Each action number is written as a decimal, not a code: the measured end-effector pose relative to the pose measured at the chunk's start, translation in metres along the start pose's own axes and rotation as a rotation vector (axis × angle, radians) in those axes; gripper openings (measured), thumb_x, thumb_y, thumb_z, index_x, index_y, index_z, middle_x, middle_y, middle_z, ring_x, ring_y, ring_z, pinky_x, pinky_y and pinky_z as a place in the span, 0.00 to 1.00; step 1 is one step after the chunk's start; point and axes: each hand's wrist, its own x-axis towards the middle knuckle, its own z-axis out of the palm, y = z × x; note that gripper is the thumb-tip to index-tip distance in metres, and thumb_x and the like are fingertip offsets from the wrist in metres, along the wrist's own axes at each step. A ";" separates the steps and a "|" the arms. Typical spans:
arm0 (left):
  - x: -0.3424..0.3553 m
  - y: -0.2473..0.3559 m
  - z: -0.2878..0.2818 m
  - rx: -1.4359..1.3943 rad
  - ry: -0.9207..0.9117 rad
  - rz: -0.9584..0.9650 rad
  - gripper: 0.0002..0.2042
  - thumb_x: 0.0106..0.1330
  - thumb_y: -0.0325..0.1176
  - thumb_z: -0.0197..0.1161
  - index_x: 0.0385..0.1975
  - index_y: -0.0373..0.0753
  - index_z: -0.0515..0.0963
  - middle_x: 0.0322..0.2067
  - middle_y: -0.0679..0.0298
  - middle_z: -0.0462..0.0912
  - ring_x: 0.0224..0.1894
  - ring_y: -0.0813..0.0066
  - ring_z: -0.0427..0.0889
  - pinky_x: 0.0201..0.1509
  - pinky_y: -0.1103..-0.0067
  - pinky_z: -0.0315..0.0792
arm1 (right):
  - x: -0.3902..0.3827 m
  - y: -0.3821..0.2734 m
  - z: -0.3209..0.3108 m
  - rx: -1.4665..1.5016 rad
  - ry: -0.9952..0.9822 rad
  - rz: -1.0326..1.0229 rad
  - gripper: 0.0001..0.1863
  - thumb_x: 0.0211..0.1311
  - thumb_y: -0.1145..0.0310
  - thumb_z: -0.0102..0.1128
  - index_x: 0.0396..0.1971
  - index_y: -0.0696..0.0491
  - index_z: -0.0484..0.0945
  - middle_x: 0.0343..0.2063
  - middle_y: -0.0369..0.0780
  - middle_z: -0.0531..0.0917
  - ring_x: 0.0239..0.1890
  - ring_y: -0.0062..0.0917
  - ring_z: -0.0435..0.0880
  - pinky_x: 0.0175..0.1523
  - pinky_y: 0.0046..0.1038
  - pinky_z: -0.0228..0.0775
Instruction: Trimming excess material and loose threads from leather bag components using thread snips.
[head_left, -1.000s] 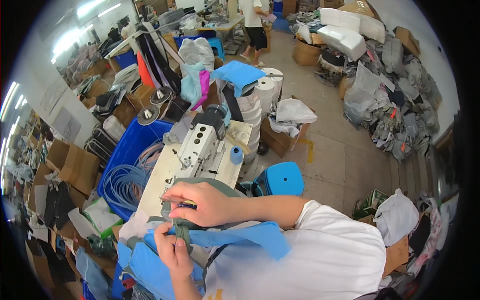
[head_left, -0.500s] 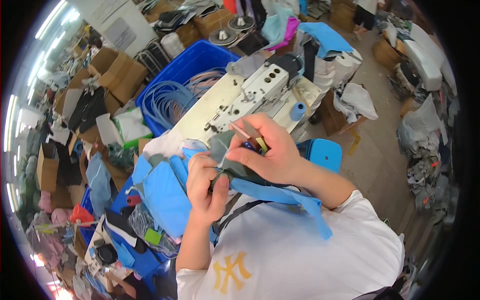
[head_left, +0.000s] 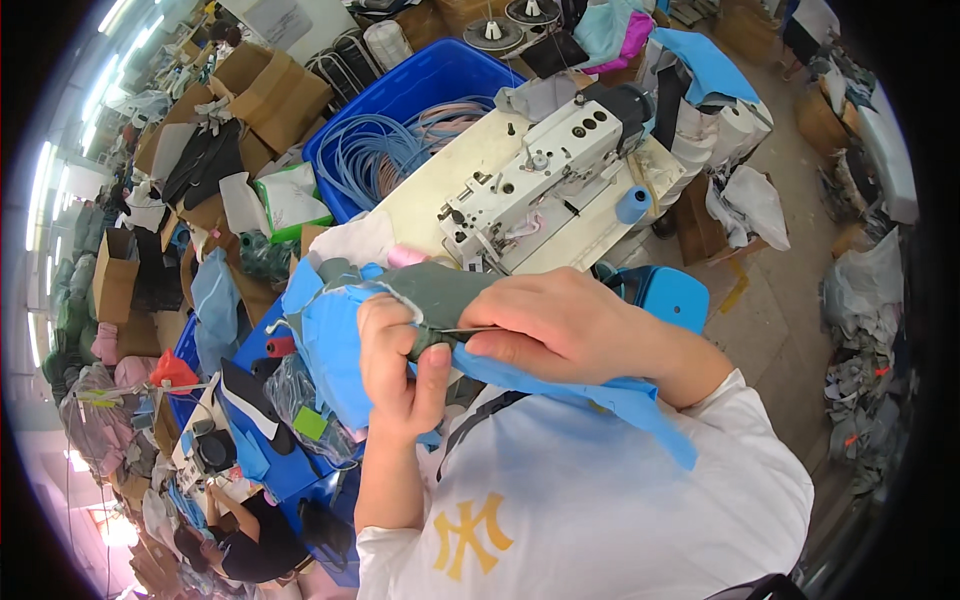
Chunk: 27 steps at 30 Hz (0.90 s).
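Note:
My left hand (head_left: 395, 375) pinches a folded edge of dark green fabric (head_left: 442, 292), which has a pale seam or cord along it. My right hand (head_left: 555, 325) is closed around thread snips, whose slim blade (head_left: 468, 330) meets the fabric beside my left thumb; most of the tool is hidden by my fingers. Light blue fabric (head_left: 325, 335) lies to the left and trails in a strip under my hands. Above them stands a white sewing machine (head_left: 540, 160) on a cream table (head_left: 410, 205), with a blue thread cone (head_left: 632, 205) at its right and a pink spool (head_left: 408, 255) nearby.
A blue bin (head_left: 345, 85) of coiled tubing is behind the table. A blue stool (head_left: 676, 298) stands at the right. Cardboard boxes (head_left: 115, 285) and fabric crowd the left; scrap piles (head_left: 860, 320) line the right. A co-worker (head_left: 255, 535) sits at another machine at lower left.
The view has swung, shifting the machine up and rightward. My right hand's snips, earlier raised above the fabric, are now lower and level at the seam held by my left hand.

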 end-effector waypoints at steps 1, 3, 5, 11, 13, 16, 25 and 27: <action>0.000 0.001 -0.001 0.014 -0.012 0.009 0.10 0.62 0.30 0.63 0.30 0.35 0.67 0.32 0.55 0.70 0.35 0.56 0.67 0.45 0.64 0.65 | 0.000 0.000 0.000 0.021 -0.008 -0.008 0.09 0.65 0.64 0.62 0.37 0.52 0.76 0.25 0.39 0.79 0.28 0.36 0.81 0.29 0.36 0.72; -0.002 0.003 -0.002 0.033 -0.011 0.021 0.10 0.61 0.29 0.63 0.30 0.35 0.67 0.32 0.55 0.70 0.35 0.56 0.67 0.45 0.64 0.65 | 0.001 0.000 0.003 0.030 -0.015 -0.017 0.09 0.65 0.64 0.62 0.37 0.52 0.75 0.25 0.40 0.79 0.28 0.37 0.81 0.29 0.36 0.71; -0.004 0.006 -0.003 0.050 -0.010 0.030 0.10 0.60 0.29 0.63 0.30 0.35 0.67 0.32 0.55 0.70 0.34 0.55 0.67 0.45 0.63 0.65 | 0.001 -0.003 0.002 0.039 -0.023 -0.025 0.08 0.66 0.64 0.62 0.37 0.52 0.75 0.25 0.40 0.79 0.27 0.38 0.81 0.29 0.37 0.71; -0.006 0.011 -0.003 0.069 -0.005 0.042 0.09 0.59 0.26 0.63 0.30 0.35 0.67 0.32 0.55 0.70 0.34 0.55 0.67 0.46 0.63 0.65 | 0.003 -0.005 0.004 0.080 -0.108 0.047 0.08 0.64 0.70 0.62 0.40 0.55 0.78 0.30 0.43 0.81 0.29 0.39 0.82 0.33 0.34 0.73; -0.004 0.013 -0.004 0.042 -0.011 0.024 0.09 0.58 0.25 0.62 0.29 0.34 0.67 0.32 0.55 0.71 0.35 0.55 0.68 0.46 0.63 0.65 | 0.003 0.000 0.014 0.050 0.024 -0.087 0.08 0.67 0.70 0.61 0.43 0.55 0.75 0.28 0.40 0.81 0.26 0.31 0.80 0.30 0.30 0.70; -0.011 0.008 0.002 0.025 -0.068 -0.006 0.08 0.58 0.24 0.62 0.28 0.34 0.68 0.32 0.55 0.72 0.35 0.55 0.69 0.47 0.63 0.65 | 0.003 -0.004 0.012 0.531 0.364 0.184 0.12 0.68 0.67 0.61 0.46 0.54 0.72 0.30 0.34 0.79 0.27 0.19 0.76 0.30 0.23 0.65; -0.009 0.013 0.007 0.001 -0.033 0.004 0.08 0.55 0.24 0.64 0.26 0.36 0.69 0.34 0.54 0.74 0.39 0.54 0.72 0.54 0.57 0.66 | 0.006 0.017 0.018 0.561 0.036 0.060 0.23 0.59 0.72 0.72 0.52 0.54 0.72 0.37 0.34 0.80 0.35 0.13 0.76 0.38 0.19 0.67; -0.011 0.015 0.005 0.032 -0.033 -0.011 0.08 0.54 0.25 0.64 0.25 0.37 0.69 0.37 0.53 0.76 0.42 0.52 0.73 0.58 0.55 0.65 | 0.006 0.012 0.008 0.486 -0.059 0.139 0.22 0.60 0.75 0.70 0.52 0.56 0.72 0.37 0.36 0.81 0.35 0.15 0.79 0.40 0.20 0.72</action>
